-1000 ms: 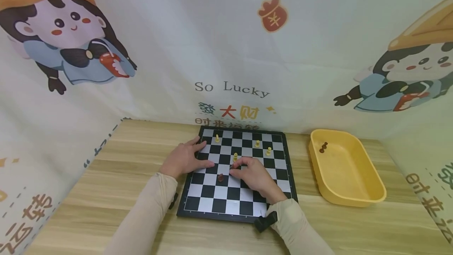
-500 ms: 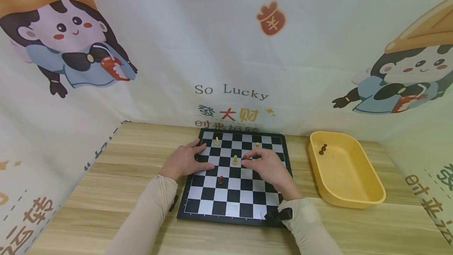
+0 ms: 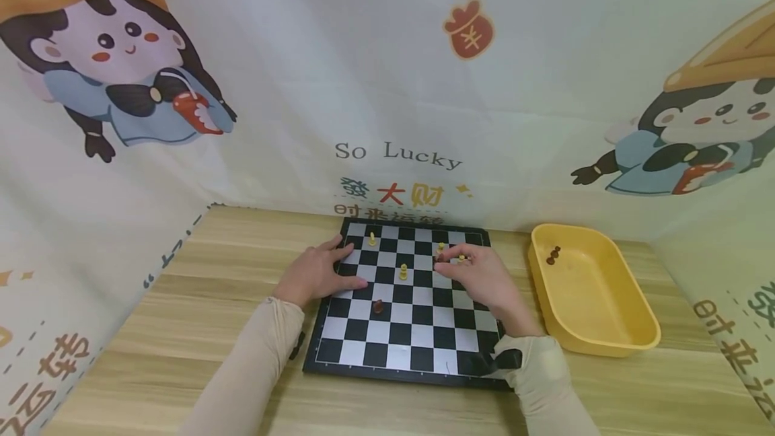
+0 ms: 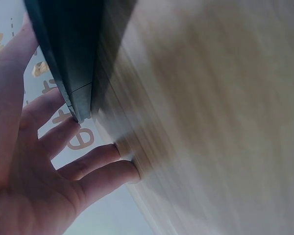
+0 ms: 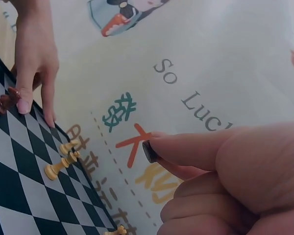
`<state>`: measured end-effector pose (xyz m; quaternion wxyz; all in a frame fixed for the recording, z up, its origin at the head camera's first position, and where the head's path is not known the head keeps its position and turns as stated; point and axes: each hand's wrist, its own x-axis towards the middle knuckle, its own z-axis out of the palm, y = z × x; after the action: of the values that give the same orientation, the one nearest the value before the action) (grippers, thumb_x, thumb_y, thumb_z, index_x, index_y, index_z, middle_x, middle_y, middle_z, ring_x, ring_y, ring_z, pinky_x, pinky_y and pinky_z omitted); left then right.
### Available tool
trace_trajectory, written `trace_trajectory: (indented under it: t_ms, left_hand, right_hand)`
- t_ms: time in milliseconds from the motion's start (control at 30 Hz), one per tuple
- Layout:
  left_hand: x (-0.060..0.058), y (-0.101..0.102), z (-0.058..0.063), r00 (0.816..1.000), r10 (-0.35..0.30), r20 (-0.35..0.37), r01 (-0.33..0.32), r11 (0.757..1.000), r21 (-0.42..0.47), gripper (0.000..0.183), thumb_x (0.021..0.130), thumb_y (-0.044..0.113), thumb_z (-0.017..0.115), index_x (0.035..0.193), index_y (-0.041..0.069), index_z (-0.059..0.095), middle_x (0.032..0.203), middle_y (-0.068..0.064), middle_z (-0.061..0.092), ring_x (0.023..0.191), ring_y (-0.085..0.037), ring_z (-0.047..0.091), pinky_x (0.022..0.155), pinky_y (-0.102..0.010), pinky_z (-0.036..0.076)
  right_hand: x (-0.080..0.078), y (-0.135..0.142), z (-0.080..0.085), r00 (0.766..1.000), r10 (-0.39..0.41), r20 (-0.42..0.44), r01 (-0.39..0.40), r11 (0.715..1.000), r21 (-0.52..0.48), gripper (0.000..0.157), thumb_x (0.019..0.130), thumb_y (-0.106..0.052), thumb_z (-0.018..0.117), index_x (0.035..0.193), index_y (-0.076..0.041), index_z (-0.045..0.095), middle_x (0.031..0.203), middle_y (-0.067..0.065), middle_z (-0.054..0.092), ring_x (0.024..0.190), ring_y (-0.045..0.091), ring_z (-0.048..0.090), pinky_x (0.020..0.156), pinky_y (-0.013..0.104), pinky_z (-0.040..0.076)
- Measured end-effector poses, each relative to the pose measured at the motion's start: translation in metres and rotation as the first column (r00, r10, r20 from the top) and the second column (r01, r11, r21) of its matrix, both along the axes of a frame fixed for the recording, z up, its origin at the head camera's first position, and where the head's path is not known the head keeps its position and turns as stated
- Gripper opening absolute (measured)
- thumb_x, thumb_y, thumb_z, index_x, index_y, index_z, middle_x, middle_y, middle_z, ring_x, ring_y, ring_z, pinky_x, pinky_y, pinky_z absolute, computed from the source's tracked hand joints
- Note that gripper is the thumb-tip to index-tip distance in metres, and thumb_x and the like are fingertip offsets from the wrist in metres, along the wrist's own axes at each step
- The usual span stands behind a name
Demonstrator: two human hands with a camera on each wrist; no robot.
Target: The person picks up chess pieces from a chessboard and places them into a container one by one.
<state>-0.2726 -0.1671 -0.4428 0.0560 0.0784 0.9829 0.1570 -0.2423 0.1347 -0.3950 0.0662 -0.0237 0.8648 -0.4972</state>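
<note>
Board [image 3: 401, 313] sits right in front of the person, pretty much square so no real long axis, near edge facing them. Next down in size is the tray [image 3: 630, 348], off to the right and apart from the board, its long axis running away from the person and leaning left at the far end. Right hand is way nearer to it; the left is over on the far side of the board.

Hands: left hand [image 3: 317, 274] has its fingers spread and fairly straight, resting on the board's left edge with the thumb reaching in over the squares. Not gripping anything that I can see. Right hand [image 3: 487, 281] is over the far right part, thumb and index pinching the held piece [image 5: 149, 151], other fingers curled under.

Pieces: the relation I'd say matters most is held piece vs squares. Its base points toward the board, so I'd call it roughly upright, most of it buried in the fingertips. Looks lifted to me, but can't swear to it. One yellow pawn [image 3: 440, 247] stands just beyond those fingers. There's also a brown knight-looking one [image 3: 378, 306] standing left of centre, nearer the left thumb, plus brown bits [image 3: 554, 256] in the tray, count unclear.
</note>
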Motion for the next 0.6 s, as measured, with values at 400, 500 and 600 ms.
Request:
trace_trajectory:
  t_ms: [400,500,600]
  left_hand:
    - [0.001,0.000,0.002,1.000,0.003,-0.005,-0.003,1.000,-0.008,0.094,0.081,0.075,0.068,0.155,0.020,0.045,0.169,-0.012,0.028,0.147,-0.054,0.035,0.122,-0.058,0.035]
    - [0.001,0.001,0.002,1.000,0.007,-0.004,-0.007,1.000,-0.004,0.094,0.081,0.075,0.068,0.155,0.021,0.045,0.169,-0.012,0.028,0.148,-0.053,0.034,0.122,-0.059,0.035]
    - [0.001,0.002,0.001,1.000,0.013,0.001,-0.013,1.000,0.003,0.094,0.081,0.075,0.068,0.155,0.021,0.045,0.169,-0.012,0.028,0.148,-0.053,0.034,0.122,-0.058,0.035]
  right_hand:
    - [-0.003,0.016,0.001,0.999,0.018,0.036,-0.018,1.000,-0.002,0.023,0.093,-0.021,0.073,0.113,-0.008,0.074,0.056,-0.006,0.042,0.049,0.014,0.038,0.048,0.024,0.029]
    - [-0.003,0.020,0.001,0.998,0.026,0.049,-0.026,1.000,0.010,0.025,0.094,-0.023,0.073,0.113,-0.009,0.074,0.053,-0.007,0.038,0.046,0.013,0.038,0.046,0.023,0.030]
    - [-0.002,0.024,0.002,0.998,0.031,0.057,-0.032,0.999,0.008,0.024,0.093,-0.024,0.073,0.113,-0.009,0.074,0.055,-0.007,0.040,0.048,0.014,0.039,0.048,0.024,0.031]
